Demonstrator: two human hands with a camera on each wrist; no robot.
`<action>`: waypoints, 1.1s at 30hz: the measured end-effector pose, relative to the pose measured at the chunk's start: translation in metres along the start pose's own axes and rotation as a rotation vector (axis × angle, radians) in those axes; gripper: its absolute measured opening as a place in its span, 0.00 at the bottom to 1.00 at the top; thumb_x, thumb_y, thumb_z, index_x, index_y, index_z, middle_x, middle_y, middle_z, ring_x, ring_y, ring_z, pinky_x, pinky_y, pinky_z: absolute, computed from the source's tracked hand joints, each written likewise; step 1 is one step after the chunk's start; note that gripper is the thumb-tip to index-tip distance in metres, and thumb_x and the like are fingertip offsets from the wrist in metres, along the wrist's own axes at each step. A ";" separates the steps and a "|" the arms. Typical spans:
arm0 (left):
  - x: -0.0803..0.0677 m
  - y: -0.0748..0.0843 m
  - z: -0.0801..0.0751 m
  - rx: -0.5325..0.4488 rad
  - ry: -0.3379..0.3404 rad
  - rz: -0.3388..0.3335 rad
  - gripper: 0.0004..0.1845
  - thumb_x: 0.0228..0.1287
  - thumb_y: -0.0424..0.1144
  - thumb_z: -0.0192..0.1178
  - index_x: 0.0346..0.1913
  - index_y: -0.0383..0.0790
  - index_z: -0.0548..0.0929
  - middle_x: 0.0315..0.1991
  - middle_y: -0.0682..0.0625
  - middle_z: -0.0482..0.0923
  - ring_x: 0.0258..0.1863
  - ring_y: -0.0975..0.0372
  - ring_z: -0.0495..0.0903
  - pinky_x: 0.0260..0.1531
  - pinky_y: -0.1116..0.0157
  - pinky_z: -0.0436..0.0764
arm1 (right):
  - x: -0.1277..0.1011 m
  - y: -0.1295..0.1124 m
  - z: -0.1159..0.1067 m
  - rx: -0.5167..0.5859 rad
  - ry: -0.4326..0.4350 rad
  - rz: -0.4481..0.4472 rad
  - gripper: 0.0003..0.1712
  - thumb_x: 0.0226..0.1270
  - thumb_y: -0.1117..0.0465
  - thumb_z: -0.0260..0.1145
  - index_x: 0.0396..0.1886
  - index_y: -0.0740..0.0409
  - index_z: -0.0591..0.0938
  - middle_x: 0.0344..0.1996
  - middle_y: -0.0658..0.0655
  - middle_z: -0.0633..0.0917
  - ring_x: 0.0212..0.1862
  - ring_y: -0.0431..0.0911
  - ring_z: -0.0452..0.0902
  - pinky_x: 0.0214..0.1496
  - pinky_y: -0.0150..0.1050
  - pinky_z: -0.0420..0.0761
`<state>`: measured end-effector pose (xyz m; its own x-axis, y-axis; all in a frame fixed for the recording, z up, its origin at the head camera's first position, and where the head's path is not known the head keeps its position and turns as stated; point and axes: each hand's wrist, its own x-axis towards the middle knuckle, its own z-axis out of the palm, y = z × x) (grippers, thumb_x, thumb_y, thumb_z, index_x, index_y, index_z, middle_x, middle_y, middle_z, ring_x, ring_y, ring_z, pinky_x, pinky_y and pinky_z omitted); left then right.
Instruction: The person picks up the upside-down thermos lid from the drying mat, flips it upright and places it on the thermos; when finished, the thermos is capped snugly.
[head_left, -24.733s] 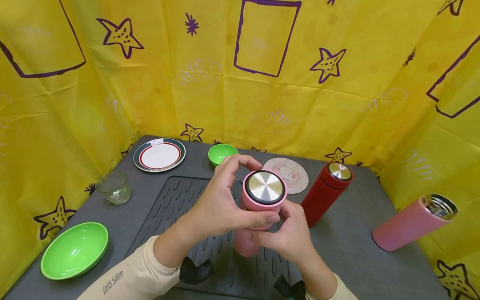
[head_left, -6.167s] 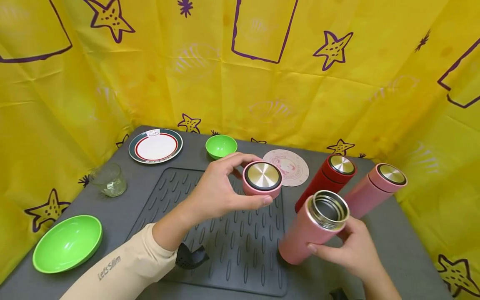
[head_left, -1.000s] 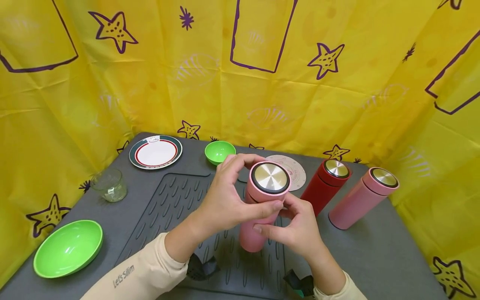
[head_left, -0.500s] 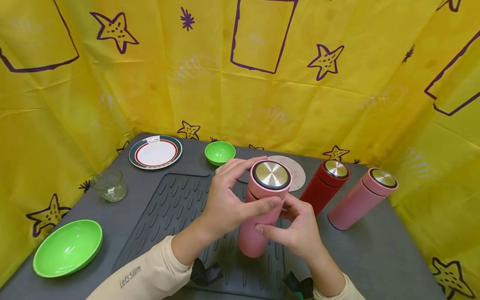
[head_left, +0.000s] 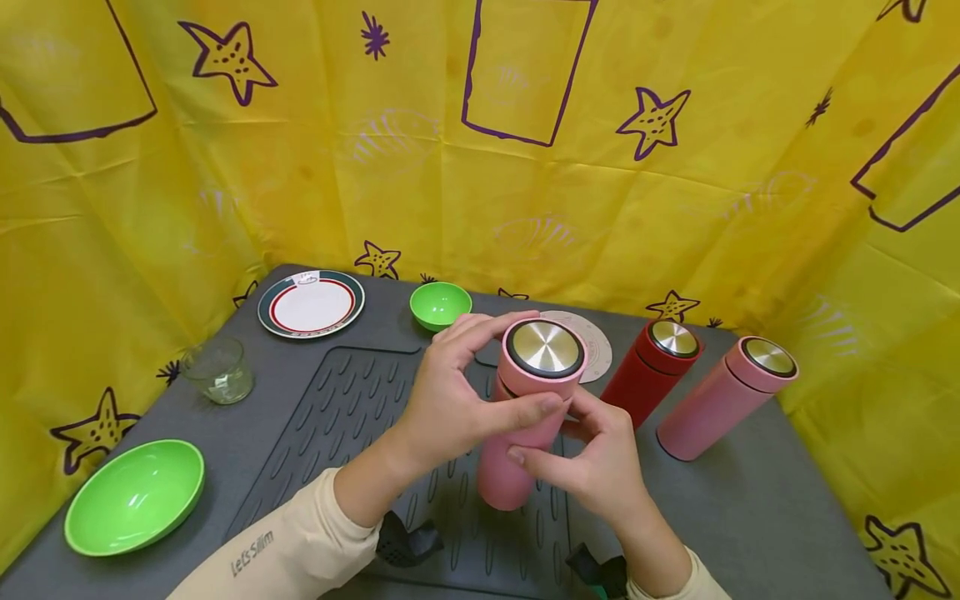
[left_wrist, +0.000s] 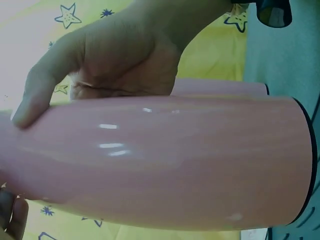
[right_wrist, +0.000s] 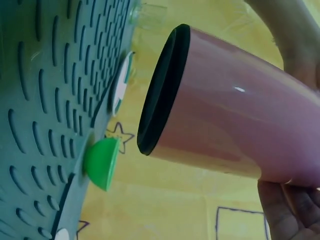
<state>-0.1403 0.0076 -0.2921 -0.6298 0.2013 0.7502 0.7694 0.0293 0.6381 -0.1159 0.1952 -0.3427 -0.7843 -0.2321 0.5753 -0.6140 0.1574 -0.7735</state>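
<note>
A pink thermos bottle is held between both hands, tilted, with its lid on top showing a shiny metal disc in a black ring. My left hand wraps the upper part, its thumb across the front just below the lid seam and its fingers behind. Lower on the body, my right hand grips with its thumb in front; its other fingers are partly hidden behind the bottle. The right wrist view shows the bottle's dark base raised off the ribbed mat.
To the right stand a red thermos and another pink thermos, both capped. A round pink coaster, small green bowl and rimmed plate lie at the back. A clear glass and larger green bowl are left.
The lid, apart from the bottle 6.2 s ago, is now on it. Over the last second, my left thumb has slid from the lid to below the seam. The second pink thermos, uncapped 24.7 s ago, is capped.
</note>
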 end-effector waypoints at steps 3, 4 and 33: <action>-0.001 -0.002 -0.001 -0.087 -0.054 -0.045 0.35 0.50 0.55 0.75 0.60 0.44 0.81 0.48 0.57 0.82 0.50 0.59 0.75 0.51 0.57 0.75 | 0.000 0.001 -0.001 0.033 -0.014 -0.021 0.29 0.42 0.70 0.79 0.50 0.57 0.84 0.41 0.56 0.86 0.39 0.49 0.84 0.40 0.43 0.85; -0.002 -0.003 -0.001 -0.124 -0.072 -0.058 0.35 0.51 0.56 0.73 0.61 0.44 0.80 0.49 0.56 0.82 0.51 0.58 0.74 0.52 0.56 0.74 | 0.000 0.002 -0.001 0.049 -0.022 -0.024 0.29 0.42 0.71 0.78 0.49 0.58 0.83 0.41 0.57 0.86 0.39 0.49 0.84 0.39 0.43 0.85; -0.008 -0.002 0.010 -0.132 -0.028 -0.049 0.33 0.55 0.60 0.68 0.58 0.45 0.75 0.51 0.54 0.77 0.52 0.56 0.69 0.50 0.57 0.74 | -0.002 0.004 0.002 0.076 -0.035 -0.031 0.28 0.42 0.72 0.77 0.49 0.61 0.83 0.41 0.57 0.86 0.40 0.49 0.84 0.40 0.44 0.85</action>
<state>-0.1354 0.0156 -0.3009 -0.6620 0.2297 0.7135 0.7158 -0.0887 0.6927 -0.1168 0.1948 -0.3471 -0.7605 -0.2691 0.5909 -0.6285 0.0764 -0.7741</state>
